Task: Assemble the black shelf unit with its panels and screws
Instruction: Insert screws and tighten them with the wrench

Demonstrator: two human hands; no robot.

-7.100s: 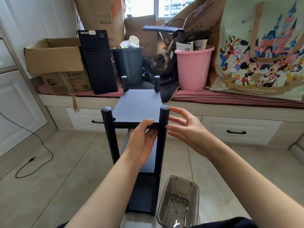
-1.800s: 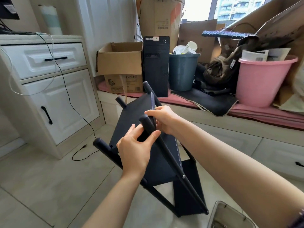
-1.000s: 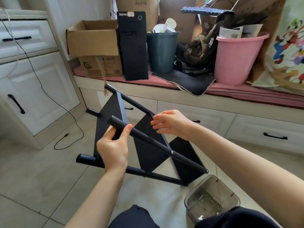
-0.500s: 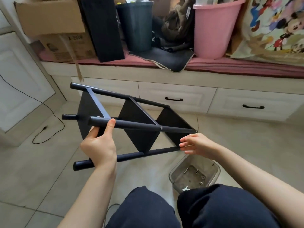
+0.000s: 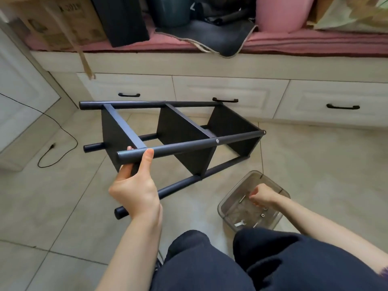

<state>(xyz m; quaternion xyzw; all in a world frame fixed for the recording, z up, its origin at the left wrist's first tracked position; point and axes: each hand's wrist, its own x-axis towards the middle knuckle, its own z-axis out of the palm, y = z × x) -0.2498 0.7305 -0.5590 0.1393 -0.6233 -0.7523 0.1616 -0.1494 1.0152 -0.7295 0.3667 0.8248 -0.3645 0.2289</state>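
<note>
The black shelf unit (image 5: 184,131) lies on its side on the tiled floor, three panels joined between round poles. My left hand (image 5: 136,185) grips the near upper pole (image 5: 189,147) close to its left end, thumb over the top. Silver screw heads (image 5: 217,140) show on that pole. My right hand (image 5: 262,196) reaches into the clear plastic bin (image 5: 235,190) at the right, fingertips bunched on a thin metal piece (image 5: 241,199). A small wrench (image 5: 239,223) and loose screws (image 5: 262,215) lie on the bin's bottom.
White drawers (image 5: 228,95) under a window bench stand right behind the shelf. A pink bucket (image 5: 283,13), a black computer tower (image 5: 121,19) and a cardboard box (image 5: 60,22) sit on the bench. A black cable (image 5: 63,131) trails across the floor at left. My knees (image 5: 252,259) fill the bottom.
The shelf has come down from upright onto its side. My right hand left the shelf's right end and dropped into the bin. My left hand keeps its hold on the pole.
</note>
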